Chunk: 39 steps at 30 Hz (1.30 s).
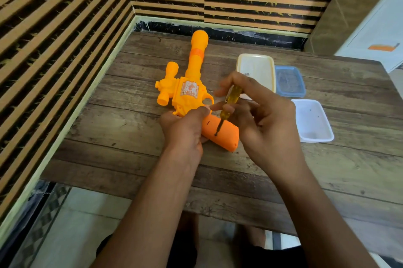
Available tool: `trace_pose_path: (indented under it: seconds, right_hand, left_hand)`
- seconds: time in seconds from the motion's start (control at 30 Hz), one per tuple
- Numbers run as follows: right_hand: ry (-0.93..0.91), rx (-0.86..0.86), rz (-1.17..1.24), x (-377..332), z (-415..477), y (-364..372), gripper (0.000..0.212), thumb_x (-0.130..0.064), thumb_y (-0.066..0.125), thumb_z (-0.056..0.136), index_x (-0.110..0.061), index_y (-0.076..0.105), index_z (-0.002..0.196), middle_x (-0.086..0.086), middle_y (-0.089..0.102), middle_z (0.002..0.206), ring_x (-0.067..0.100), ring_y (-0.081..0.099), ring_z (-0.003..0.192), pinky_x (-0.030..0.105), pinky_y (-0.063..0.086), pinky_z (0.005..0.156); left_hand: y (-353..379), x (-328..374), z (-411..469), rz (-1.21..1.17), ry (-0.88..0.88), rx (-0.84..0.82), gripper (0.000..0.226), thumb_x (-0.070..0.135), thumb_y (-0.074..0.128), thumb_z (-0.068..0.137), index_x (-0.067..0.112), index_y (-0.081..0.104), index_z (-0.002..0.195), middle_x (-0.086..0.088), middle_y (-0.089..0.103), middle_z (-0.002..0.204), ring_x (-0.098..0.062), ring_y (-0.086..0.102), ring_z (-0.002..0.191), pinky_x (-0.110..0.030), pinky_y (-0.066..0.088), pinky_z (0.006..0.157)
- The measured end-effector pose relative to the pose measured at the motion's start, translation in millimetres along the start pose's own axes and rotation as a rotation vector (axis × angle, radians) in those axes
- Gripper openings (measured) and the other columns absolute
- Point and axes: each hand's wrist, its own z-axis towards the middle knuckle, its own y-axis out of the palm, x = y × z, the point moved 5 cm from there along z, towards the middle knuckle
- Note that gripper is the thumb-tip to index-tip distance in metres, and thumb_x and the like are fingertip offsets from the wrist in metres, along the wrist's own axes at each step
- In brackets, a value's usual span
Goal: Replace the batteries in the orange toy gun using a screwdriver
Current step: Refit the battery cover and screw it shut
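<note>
Wooden plank table (327, 176), slatted wall behind
Left hand (183, 130) grips orange toy gun (189, 91) handle; right hand (263, 115) fingers pinch translucent yellow screwdriver (229, 104), tip on handle

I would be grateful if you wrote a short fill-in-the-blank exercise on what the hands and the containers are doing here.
1. The right hand holds the screwdriver by its ____ handle.
2. The left hand steadies the ____ toy gun on the table.
3. The blue container lies between the cream container and the white container, all to the ____ of the toy gun.
Missing words: yellow; orange; right.
</note>
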Motion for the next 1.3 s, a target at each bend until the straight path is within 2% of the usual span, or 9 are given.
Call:
trace_pose_path:
  seconds: [0.1, 0.33, 0.47, 0.6, 0.83, 0.9, 1.03, 1.17, 1.3]
  right_hand:
    - [-0.003, 0.016, -0.025, 1.9, 1.4, 0.4, 0.040, 0.005, 0.055, 0.094, -0.023, 0.067, 0.119, 0.005, 0.069, 0.090, 0.037, 0.072, 0.081, 0.052, 0.058, 0.072]
    - [-0.005, 0.088, -0.089, -1.9, 2.0, 1.7, 0.048, 0.003, 0.053, 0.087, -0.034, 0.066, 0.115, 0.005, 0.071, 0.085, 0.031, 0.074, 0.075, 0.051, 0.061, 0.070]
    - [-0.020, 0.144, -0.111, -3.9, -1.6, 2.0, 0.049, 0.007, 0.060, 0.085, -0.033, 0.067, 0.113, 0.004, 0.071, 0.085, 0.027, 0.073, 0.073, 0.046, 0.060, 0.066]
    - [-0.056, 0.215, -0.110, -2.1, -7.4, 3.4, 0.044, 0.006, 0.067, 0.084, -0.022, 0.070, 0.118, -0.003, 0.073, 0.093, 0.022, 0.073, 0.076, 0.043, 0.059, 0.065]
    - [-0.091, 0.367, 0.140, 8.5, -9.1, -3.6, 0.038, 0.002, 0.065, 0.095, -0.012, 0.065, 0.130, 0.019, 0.066, 0.079, 0.045, 0.068, 0.066, 0.058, 0.058, 0.064]
    - [-0.096, 0.359, 0.150, 6.6, -8.7, -3.0, 0.035, 0.006, 0.063, 0.096, -0.008, 0.062, 0.127, 0.015, 0.071, 0.087, 0.037, 0.074, 0.077, 0.054, 0.061, 0.071]
    - [-0.199, 0.264, -0.090, 8.9, -3.6, 4.9, 0.032, 0.022, 0.060, 0.090, 0.001, 0.070, 0.111, 0.009, 0.075, 0.103, 0.016, 0.074, 0.098, 0.023, 0.059, 0.085]
    - [-0.291, 0.144, -0.181, 17.2, 3.3, 22.3, 0.042, 0.028, 0.057, 0.081, 0.000, 0.076, 0.106, 0.009, 0.077, 0.109, 0.016, 0.073, 0.106, 0.028, 0.060, 0.088]
    - [-0.380, 0.043, -0.224, 25.2, 5.0, 33.3, 0.046, 0.031, 0.056, 0.077, 0.000, 0.077, 0.104, 0.010, 0.077, 0.113, 0.018, 0.070, 0.120, 0.028, 0.056, 0.102]
  left_hand:
    - [0.5, 0.4, -0.6, 0.008, -0.002, 0.015, 0.041, -0.008, 0.084, 0.078, 0.006, 0.071, 0.115, -0.016, 0.079, 0.100, -0.011, 0.072, 0.053, -0.044, 0.062, 0.050]
    - [0.7, -0.5, -0.9, -0.016, -0.016, 0.029, 0.049, -0.007, 0.084, 0.079, 0.001, 0.066, 0.124, -0.016, 0.078, 0.095, -0.011, 0.072, 0.050, -0.036, 0.058, 0.043]
    - [-0.6, -1.4, 0.6, 0.012, -0.009, 0.022, 0.048, -0.003, 0.084, 0.079, 0.005, 0.067, 0.124, -0.016, 0.078, 0.105, -0.015, 0.074, 0.061, -0.037, 0.061, 0.046]
    - [-2.2, -1.4, 2.9, 0.035, 0.005, 0.024, 0.045, -0.001, 0.085, 0.079, 0.008, 0.070, 0.120, -0.014, 0.078, 0.106, -0.025, 0.076, 0.081, -0.045, 0.065, 0.058]
    - [-15.9, 4.7, 8.6, 0.144, 0.063, 0.034, 0.037, 0.004, 0.088, 0.076, 0.011, 0.073, 0.108, -0.009, 0.079, 0.100, -0.024, 0.076, 0.083, -0.049, 0.064, 0.067]
    - [-22.6, 9.7, 10.1, 0.194, 0.082, 0.030, 0.028, 0.005, 0.090, 0.075, 0.016, 0.072, 0.095, -0.006, 0.078, 0.093, -0.023, 0.075, 0.081, -0.045, 0.064, 0.066]
    - [-33.7, 17.2, 14.2, 0.306, 0.128, 0.028, 0.026, 0.009, 0.092, 0.075, 0.014, 0.074, 0.093, -0.008, 0.078, 0.092, -0.024, 0.077, 0.083, -0.036, 0.063, 0.057]
    - [-48.6, 25.4, 22.8, 0.459, 0.189, 0.070, 0.029, 0.022, 0.096, 0.070, 0.018, 0.069, 0.081, -0.002, 0.076, 0.085, -0.025, 0.076, 0.083, -0.047, 0.066, 0.073]
    - [-60.5, 30.6, 27.5, 0.536, 0.193, 0.098, 0.042, 0.027, 0.099, 0.067, 0.023, 0.058, 0.075, 0.001, 0.068, 0.081, -0.030, 0.075, 0.086, -0.052, 0.065, 0.081]
